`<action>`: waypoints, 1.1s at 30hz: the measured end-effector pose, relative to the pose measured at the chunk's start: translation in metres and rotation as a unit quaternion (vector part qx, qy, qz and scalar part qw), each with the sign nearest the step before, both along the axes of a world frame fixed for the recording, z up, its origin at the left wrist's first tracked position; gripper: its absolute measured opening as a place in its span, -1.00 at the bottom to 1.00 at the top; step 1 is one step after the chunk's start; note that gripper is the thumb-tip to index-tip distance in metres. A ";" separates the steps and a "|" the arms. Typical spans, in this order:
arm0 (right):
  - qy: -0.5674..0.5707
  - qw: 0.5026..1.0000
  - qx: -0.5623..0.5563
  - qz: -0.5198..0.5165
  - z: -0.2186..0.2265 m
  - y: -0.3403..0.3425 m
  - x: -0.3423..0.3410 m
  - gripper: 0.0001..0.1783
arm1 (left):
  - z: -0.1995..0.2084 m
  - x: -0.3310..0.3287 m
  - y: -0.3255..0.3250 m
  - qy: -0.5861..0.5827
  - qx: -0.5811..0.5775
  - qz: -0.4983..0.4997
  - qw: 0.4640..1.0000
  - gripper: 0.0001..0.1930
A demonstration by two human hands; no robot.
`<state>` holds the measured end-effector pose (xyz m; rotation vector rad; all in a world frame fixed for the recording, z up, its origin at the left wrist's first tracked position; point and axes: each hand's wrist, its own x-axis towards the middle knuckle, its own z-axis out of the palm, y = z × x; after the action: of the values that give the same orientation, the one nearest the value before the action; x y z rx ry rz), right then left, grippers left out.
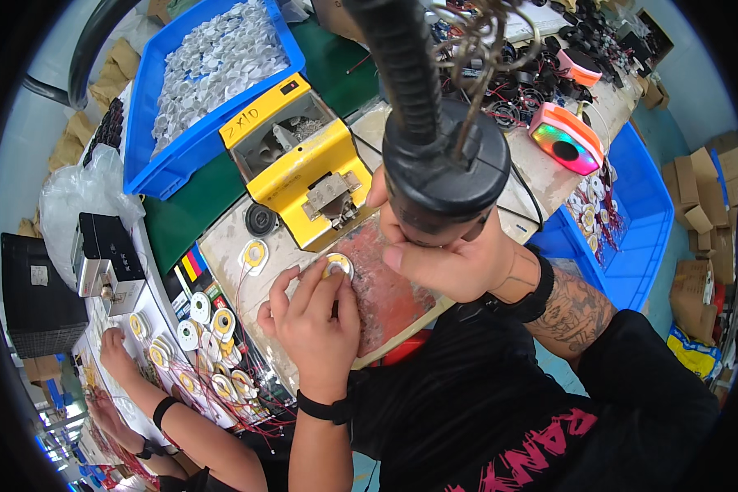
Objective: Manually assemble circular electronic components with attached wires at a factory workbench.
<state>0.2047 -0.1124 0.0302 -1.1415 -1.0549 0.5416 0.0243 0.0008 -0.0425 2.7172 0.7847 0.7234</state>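
My left hand has its fingertips closed on a white round disc with a yellow ring, holding it on the worn red mat. My right hand is wrapped around the lower end of a black cylindrical tool that hangs on a ribbed black hose. The tool's wide top hides its lower tip and part of my right fingers. Just beyond the left hand stands a yellow machine with a metal block on its front. A similar disc lies left of it, beside a black round part.
A blue bin of small white parts stands far left. Another person's hand is at the left, near several wired discs. Orange devices and dark parts lie far right, above a blue bin. Metal coils hang overhead.
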 end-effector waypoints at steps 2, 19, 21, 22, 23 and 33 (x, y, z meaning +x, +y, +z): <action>0.021 1.000 -0.006 0.008 -0.001 0.001 -0.002 -0.53 | 0.001 0.000 0.001 -0.001 -0.006 -0.001 1.000 -0.88; 0.068 0.997 -0.024 0.016 -0.008 -0.004 -0.003 -0.33 | 0.010 0.006 0.003 0.019 -0.023 -0.003 1.000 -0.87; 0.079 0.997 -0.025 0.011 -0.007 -0.004 -0.005 -0.34 | 0.010 0.008 0.003 0.018 -0.022 -0.001 1.000 -0.87; 0.089 0.996 -0.026 0.005 -0.007 -0.004 -0.005 -0.35 | 0.011 0.008 0.003 0.016 -0.022 0.000 1.000 -0.88; 0.090 0.996 -0.026 0.005 -0.007 -0.004 -0.006 -0.35 | 0.011 0.007 0.003 0.017 -0.022 0.001 1.000 -0.88; 0.052 0.998 -0.023 0.001 -0.008 -0.008 -0.002 -0.32 | 0.004 0.000 0.006 0.023 -0.015 -0.022 0.999 -0.83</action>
<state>0.2028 -0.1202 0.0223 -1.1407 -0.9573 0.6230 0.0243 0.0063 -0.0383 2.7246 0.7373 0.6374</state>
